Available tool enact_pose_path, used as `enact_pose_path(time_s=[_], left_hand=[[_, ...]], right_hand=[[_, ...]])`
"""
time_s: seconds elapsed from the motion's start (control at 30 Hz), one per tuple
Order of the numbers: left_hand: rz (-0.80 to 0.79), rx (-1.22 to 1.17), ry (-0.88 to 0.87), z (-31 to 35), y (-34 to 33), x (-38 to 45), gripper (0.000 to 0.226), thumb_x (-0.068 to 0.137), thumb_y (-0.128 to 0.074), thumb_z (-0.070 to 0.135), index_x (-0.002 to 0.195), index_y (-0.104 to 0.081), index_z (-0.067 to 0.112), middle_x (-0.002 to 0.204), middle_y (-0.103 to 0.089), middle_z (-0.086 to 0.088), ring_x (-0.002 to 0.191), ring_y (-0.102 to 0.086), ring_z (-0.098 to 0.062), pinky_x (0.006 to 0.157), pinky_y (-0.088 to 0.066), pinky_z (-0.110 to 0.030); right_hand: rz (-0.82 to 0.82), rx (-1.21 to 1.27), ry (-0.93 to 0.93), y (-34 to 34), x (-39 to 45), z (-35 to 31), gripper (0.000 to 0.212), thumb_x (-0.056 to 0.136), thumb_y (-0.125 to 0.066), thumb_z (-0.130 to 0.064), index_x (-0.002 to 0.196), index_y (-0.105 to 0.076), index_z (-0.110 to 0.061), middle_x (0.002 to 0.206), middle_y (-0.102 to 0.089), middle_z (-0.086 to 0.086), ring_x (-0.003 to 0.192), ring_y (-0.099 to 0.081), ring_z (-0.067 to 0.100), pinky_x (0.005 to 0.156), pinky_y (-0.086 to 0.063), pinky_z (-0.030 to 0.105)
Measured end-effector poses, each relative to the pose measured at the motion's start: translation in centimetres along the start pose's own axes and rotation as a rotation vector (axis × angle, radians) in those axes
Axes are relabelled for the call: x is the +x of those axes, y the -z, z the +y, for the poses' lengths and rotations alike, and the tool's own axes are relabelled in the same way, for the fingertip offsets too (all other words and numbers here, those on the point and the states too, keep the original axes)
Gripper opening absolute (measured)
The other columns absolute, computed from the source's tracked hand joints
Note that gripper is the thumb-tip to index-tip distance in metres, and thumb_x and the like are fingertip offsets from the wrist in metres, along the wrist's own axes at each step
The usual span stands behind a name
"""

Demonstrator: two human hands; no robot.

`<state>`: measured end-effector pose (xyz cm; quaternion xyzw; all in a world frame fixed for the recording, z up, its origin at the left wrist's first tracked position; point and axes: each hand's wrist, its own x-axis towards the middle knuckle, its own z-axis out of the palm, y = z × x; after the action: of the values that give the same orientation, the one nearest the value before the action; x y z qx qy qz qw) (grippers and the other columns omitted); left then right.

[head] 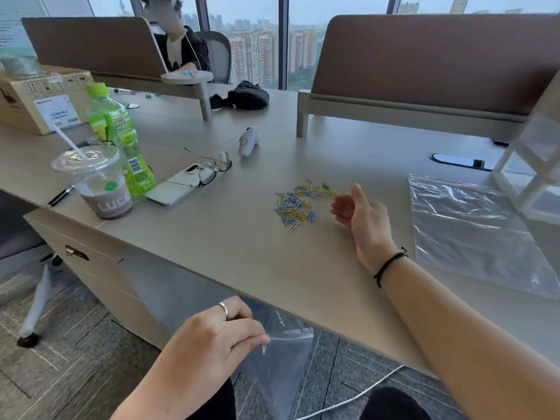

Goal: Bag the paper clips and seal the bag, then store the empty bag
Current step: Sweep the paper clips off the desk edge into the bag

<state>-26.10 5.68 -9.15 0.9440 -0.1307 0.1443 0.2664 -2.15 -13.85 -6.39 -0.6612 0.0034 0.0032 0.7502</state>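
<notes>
A pile of yellow and blue paper clips (298, 203) lies on the beige desk (242, 237). My right hand (360, 216) rests on the desk just right of the pile, fingers loosely curled and apart, holding nothing. Below the desk's front edge, my left hand (212, 338) pinches the top edge of a clear zip bag (278, 359), which hangs down toward the floor. A second clear zip bag (472, 231) lies flat on the desk at the right.
At the left stand a green bottle (119, 137), an iced drink cup (97, 183), a phone (175, 186) with glasses (212, 168) on it, and a cardboard box (39, 98). A white device (248, 142) lies behind the clips. A white cubby organizer (533, 165) stands far right. A person sits behind the divider.
</notes>
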Motion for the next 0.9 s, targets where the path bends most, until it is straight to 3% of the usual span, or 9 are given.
enact_pose_path(time_s=[0.07,0.13,0.23,0.37,0.5,0.67,0.73,0.8,0.9], left_hand=[[-0.030,0.018,0.003,-0.1,-0.3,0.0,0.026,0.096,-0.054,0.053,0.087,-0.070,0.035,0.086,-0.053,0.018,0.057,-0.051,-0.004,0.053,-0.047,-0.020],[-0.038,0.045,-0.001,-0.3,-0.8,0.1,0.027,0.096,-0.053,0.056,0.087,-0.069,0.035,0.086,-0.052,0.017,0.056,-0.049,-0.005,0.052,-0.048,-0.022],[-0.084,0.065,0.035,-0.6,-1.3,0.2,0.028,0.096,-0.054,0.056,0.083,-0.067,0.035,0.084,-0.054,0.015,0.056,-0.050,-0.006,0.053,-0.048,-0.017],[-0.155,-0.161,0.158,-1.6,-1.3,0.3,0.015,0.090,-0.076,0.020,0.086,-0.070,0.007,0.083,-0.065,0.004,0.075,-0.064,-0.008,0.076,-0.047,-0.010],[-0.142,-0.380,0.253,-2.4,-1.1,0.5,0.024,0.087,-0.080,0.021,0.085,-0.067,0.002,0.085,-0.065,-0.002,0.075,-0.060,0.000,0.080,-0.047,-0.010],[-0.129,-0.468,0.341,-3.1,-0.6,0.8,0.017,0.088,-0.075,0.002,0.089,-0.064,-0.011,0.086,-0.064,-0.013,0.076,-0.064,-0.015,0.077,-0.053,-0.018],[-0.106,-0.455,0.292,-3.1,-0.9,0.9,0.020,0.089,-0.078,0.018,0.089,-0.067,0.001,0.086,-0.064,-0.003,0.075,-0.064,-0.016,0.074,-0.052,-0.019],[-0.088,-0.207,0.139,-3.0,-1.1,0.9,0.022,0.093,-0.069,0.044,0.087,-0.067,0.023,0.088,-0.061,0.012,0.072,-0.062,-0.010,0.070,-0.052,-0.018],[-0.065,-0.044,0.021,-2.5,-0.8,0.8,0.029,0.097,-0.057,0.057,0.085,-0.066,0.033,0.090,-0.056,0.017,0.064,-0.055,-0.003,0.062,-0.051,-0.018]], right_hand=[[0.048,-0.162,0.084,0.1,1.3,-0.1,0.043,0.103,-0.042,-0.040,0.086,-0.072,-0.013,0.096,-0.073,0.003,0.093,-0.066,0.018,0.085,-0.049,0.032],[0.053,-0.328,0.135,0.1,2.7,-0.4,0.046,0.104,-0.036,-0.044,0.103,-0.070,-0.013,0.105,-0.069,0.001,0.098,-0.060,0.015,0.083,-0.041,0.029],[0.013,-0.683,0.163,-0.6,5.2,-0.7,0.057,0.103,-0.026,-0.052,0.116,-0.063,-0.012,0.115,-0.066,0.010,0.104,-0.057,0.029,0.086,-0.041,0.037],[-0.164,-1.120,0.207,-2.6,7.9,-1.1,0.055,0.103,-0.016,-0.047,0.122,-0.055,-0.013,0.129,-0.060,0.015,0.121,-0.052,0.032,0.106,-0.030,0.048],[-0.339,-1.159,0.159,-4.6,9.4,-1.4,0.069,0.099,-0.009,-0.062,0.145,-0.043,-0.023,0.152,-0.046,0.008,0.139,-0.040,0.029,0.113,-0.026,0.043],[-0.479,-1.129,0.160,-6.6,8.9,-0.8,0.070,0.091,-0.010,-0.076,0.140,-0.049,-0.044,0.150,-0.049,-0.008,0.139,-0.042,0.020,0.107,-0.031,0.040],[-0.516,-1.084,0.163,-6.9,8.3,-0.5,0.065,0.090,-0.012,-0.078,0.131,-0.054,-0.052,0.145,-0.052,-0.014,0.135,-0.045,0.016,0.104,-0.031,0.038],[-0.555,-1.041,0.174,-7.0,7.6,-0.4,0.060,0.092,-0.016,-0.075,0.127,-0.059,-0.052,0.143,-0.054,-0.015,0.132,-0.047,0.015,0.108,-0.032,0.038],[-0.617,-1.003,0.193,-6.8,6.6,-0.3,0.057,0.096,-0.020,-0.069,0.123,-0.064,-0.047,0.141,-0.056,-0.014,0.132,-0.047,0.013,0.112,-0.030,0.035]])
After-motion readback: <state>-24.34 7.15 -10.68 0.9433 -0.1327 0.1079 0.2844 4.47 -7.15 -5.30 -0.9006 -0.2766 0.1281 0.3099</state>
